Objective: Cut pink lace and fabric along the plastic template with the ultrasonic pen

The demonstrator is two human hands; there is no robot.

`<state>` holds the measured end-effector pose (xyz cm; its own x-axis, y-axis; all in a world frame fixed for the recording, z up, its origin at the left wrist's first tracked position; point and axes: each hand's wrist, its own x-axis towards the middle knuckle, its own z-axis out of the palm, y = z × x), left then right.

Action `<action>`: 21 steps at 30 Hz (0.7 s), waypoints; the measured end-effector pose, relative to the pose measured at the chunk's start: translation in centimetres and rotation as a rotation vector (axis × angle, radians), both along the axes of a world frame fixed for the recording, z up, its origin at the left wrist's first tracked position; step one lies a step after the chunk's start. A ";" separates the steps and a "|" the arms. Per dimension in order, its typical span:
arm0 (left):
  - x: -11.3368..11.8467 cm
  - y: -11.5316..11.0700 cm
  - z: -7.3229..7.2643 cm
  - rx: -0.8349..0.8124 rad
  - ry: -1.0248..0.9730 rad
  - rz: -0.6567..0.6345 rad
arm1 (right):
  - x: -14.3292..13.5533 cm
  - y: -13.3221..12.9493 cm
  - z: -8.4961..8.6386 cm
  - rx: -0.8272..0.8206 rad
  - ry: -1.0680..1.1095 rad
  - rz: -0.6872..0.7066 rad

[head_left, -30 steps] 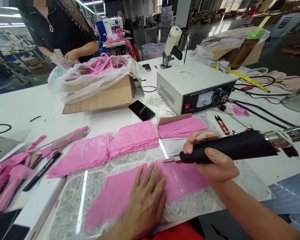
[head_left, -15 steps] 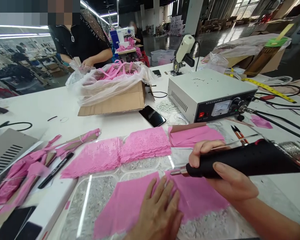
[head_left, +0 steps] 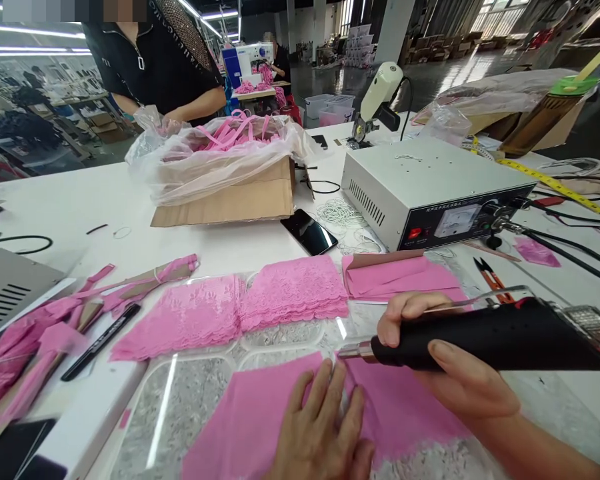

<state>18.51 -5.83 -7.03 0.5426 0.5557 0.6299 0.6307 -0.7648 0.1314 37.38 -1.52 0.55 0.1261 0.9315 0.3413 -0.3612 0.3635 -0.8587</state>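
Observation:
Two flat pieces of pink fabric lie side by side on a marble-patterned mat point(head_left: 180, 407): a left piece point(head_left: 245, 413) and a right piece point(head_left: 410, 407). My left hand point(head_left: 323, 420) rests on them where they meet, palm down with its fingers spread. Wrapped around a black handheld tool point(head_left: 485, 333), my right hand point(head_left: 450, 360) holds it nearly level. The tool's metal tip point(head_left: 357, 351) is at the upper inner corner of the right piece, just right of my left fingertips. Behind lie two stacks of pink lace point(head_left: 195, 313) and folded pink fabric point(head_left: 405, 277).
A grey control box point(head_left: 430, 187) stands at the back right, with cables. Left of it are a phone point(head_left: 309, 232) and a plastic-lined carton point(head_left: 230, 193). Orange-handled snips point(head_left: 495, 280) lie right. A marker point(head_left: 100, 342) and pink straps lie left. Another person stands behind the table.
The view has shifted slightly. The tool tip and my left fingertips are a little closer together. Both hands otherwise keep the same pose.

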 end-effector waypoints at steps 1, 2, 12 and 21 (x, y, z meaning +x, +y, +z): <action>0.0 0.0 0.0 -0.002 0.000 0.003 | 0.0 0.0 0.0 0.000 -0.003 -0.009; 0.0 -0.1 0.0 -0.004 0.001 0.006 | 0.0 0.0 0.0 -0.001 -0.006 -0.018; 0.0 0.0 0.3 -0.013 0.028 0.008 | -0.1 0.0 -0.2 0.008 -0.048 -0.031; 0.2 0.1 0.6 -0.004 0.014 0.017 | 0.2 0.1 -0.2 0.051 -0.059 -0.002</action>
